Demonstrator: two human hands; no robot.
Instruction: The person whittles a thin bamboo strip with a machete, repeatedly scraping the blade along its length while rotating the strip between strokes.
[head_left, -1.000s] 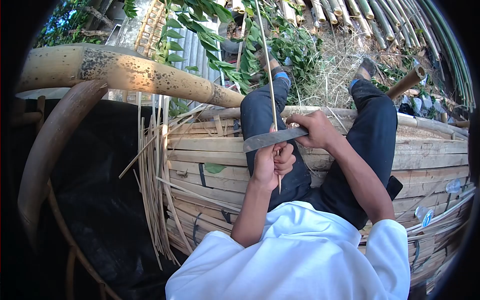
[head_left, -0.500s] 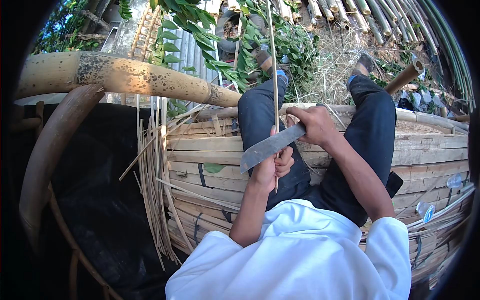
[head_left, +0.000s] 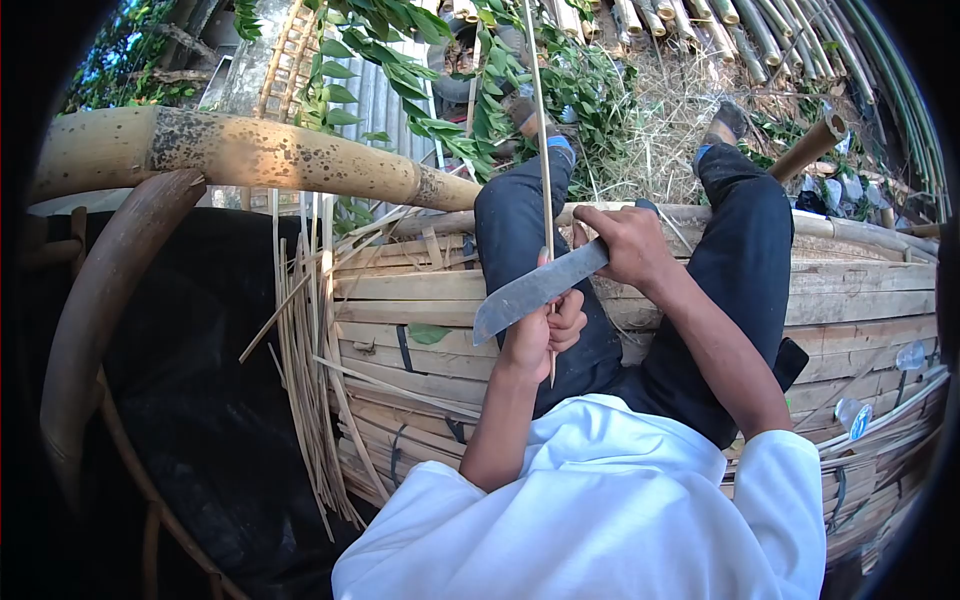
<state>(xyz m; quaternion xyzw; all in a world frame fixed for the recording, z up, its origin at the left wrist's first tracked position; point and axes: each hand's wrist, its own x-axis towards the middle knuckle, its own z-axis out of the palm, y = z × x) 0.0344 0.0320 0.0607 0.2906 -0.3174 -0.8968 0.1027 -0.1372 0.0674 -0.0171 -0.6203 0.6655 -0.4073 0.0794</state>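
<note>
Between my legs, my left hand (head_left: 545, 332) is closed around a long thin bamboo strip (head_left: 543, 130). The strip runs upright away from me, and its pointed lower end shows below my fist. My right hand (head_left: 632, 243) grips a machete (head_left: 540, 290) by its handle, which is mostly hidden in the fingers. The broad grey blade points to the left and lies across the strip, over my left hand, covering part of its fingers.
Bamboo slats (head_left: 400, 315) form the platform under me. Several loose thin strips (head_left: 305, 370) lie at the left, beside a black sheet (head_left: 200, 400). A thick bamboo pole (head_left: 290, 155) crosses at the upper left. A phone (head_left: 791, 362) and a plastic cup (head_left: 853, 416) are at the right.
The machete blade has shifted slightly left, its tip a little higher. The bamboo strip's far end leans a bit further left. Both hands keep their holds.
</note>
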